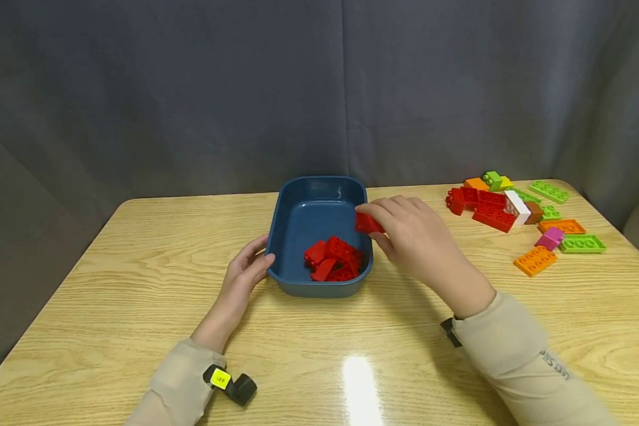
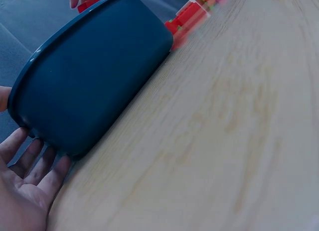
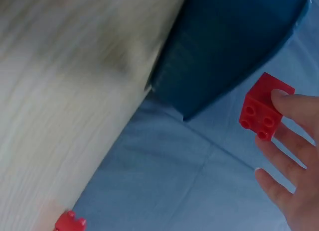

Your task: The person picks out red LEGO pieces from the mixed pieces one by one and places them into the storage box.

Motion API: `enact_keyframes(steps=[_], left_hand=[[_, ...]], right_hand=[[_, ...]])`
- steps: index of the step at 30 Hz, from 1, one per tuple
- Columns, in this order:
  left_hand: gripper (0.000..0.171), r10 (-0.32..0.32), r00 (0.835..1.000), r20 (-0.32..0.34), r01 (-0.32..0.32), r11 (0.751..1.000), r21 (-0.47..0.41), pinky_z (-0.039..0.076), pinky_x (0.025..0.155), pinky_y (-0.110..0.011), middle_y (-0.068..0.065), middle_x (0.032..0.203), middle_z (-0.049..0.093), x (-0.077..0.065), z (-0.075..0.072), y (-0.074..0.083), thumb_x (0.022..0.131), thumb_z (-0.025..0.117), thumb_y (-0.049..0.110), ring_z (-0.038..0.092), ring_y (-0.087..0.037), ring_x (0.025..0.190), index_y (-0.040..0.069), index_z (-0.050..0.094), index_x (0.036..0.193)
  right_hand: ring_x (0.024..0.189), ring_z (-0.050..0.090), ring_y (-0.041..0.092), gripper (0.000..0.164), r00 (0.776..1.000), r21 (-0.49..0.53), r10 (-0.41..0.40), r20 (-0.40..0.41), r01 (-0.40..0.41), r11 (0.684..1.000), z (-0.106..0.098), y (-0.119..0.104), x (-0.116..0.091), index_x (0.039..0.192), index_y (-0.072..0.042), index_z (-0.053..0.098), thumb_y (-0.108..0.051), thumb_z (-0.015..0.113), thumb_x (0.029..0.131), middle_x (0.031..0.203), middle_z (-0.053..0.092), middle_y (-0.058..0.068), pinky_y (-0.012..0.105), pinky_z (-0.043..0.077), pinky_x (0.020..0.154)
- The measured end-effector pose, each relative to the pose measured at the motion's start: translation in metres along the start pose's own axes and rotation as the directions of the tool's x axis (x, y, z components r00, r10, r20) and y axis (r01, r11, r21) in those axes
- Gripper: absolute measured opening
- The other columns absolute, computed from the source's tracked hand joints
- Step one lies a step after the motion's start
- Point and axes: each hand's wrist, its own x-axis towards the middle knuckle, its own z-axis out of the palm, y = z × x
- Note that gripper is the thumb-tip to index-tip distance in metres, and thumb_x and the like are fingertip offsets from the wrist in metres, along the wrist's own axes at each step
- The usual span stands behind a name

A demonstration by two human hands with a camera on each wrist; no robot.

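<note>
Bin [image 1: 319, 289] first: glossy dark-blue walls, rounded corners, smooth lip, sitting on a table [image 1: 138, 296] with pale wood grain. Behind it there's a dull grey curtain [image 1: 191, 94] with soft folds and a seam.

Right hand [image 1: 415, 236] is pinching a red brick [image 1: 367, 223] between thumb and fingers, right at the bin's right-hand rim. Left hand [image 1: 247, 269] holds the bin's near left corner, thumb at the lip, other fingers spread against the outer wall.

Only the head view looks inside the bin: a little heap of shiny red bricks [image 1: 341, 254] at the near end. It also gets the whole loose pile [image 1: 493, 214] off to the right, blocky pieces plus flat studded plates in orange and green.

Right wrist view is the one for the held brick's shape: squarish block, four round studs on one face. Left wrist view shows those left fingertips on the wall, which the head view mostly hides.
</note>
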Motion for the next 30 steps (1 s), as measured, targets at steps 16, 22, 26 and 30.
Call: enact_keyframes(steps=[16,22,26,30], left_hand=[[0.051,-0.005,1.000,-0.003,0.005,1.000,-0.008,0.045,0.084,-0.011,-0.010,0.147,0.039,0.000,0.000,0.001,0.096,0.047,0.022,0.045,-0.017,0.119,0.009,0.036,0.144],[0.051,0.001,1.000,0.002,-0.001,1.000,0.000,0.045,0.085,-0.012,-0.011,0.147,0.039,0.000,0.000,-0.001,0.096,0.047,0.022,0.044,-0.018,0.120,0.009,0.036,0.144],[0.051,0.007,1.000,0.004,-0.007,1.000,0.004,0.044,0.085,-0.013,-0.011,0.147,0.039,0.000,0.000,-0.001,0.096,0.047,0.023,0.044,-0.019,0.122,0.009,0.036,0.144],[0.051,0.012,1.000,0.004,-0.012,1.000,0.004,0.045,0.085,-0.013,-0.011,0.147,0.039,0.000,0.000,-0.001,0.096,0.047,0.023,0.044,-0.020,0.122,0.009,0.036,0.144]], right_hand=[[0.104,0.060,0.024,0.040,0.997,-0.020,-0.080,-0.002,0.080,0.997,0.012,-0.021,0.001,0.120,-0.012,0.063,-0.017,0.070,0.081,0.114,0.070,0.007,0.041,0.051,0.092],[0.102,0.061,0.022,0.040,0.996,0.002,-0.092,0.023,0.092,0.996,0.015,-0.025,0.000,0.119,-0.014,0.064,-0.020,0.071,0.080,0.113,0.070,0.007,0.041,0.052,0.089],[0.100,0.062,0.021,0.042,0.994,0.009,-0.105,0.036,0.105,0.994,0.018,-0.026,0.000,0.119,-0.014,0.064,-0.020,0.072,0.079,0.112,0.071,0.005,0.039,0.053,0.088],[0.098,0.062,0.020,0.042,0.992,0.011,-0.114,0.049,0.114,0.993,0.019,-0.026,0.000,0.119,-0.014,0.064,-0.020,0.073,0.079,0.111,0.071,0.005,0.038,0.053,0.087]])
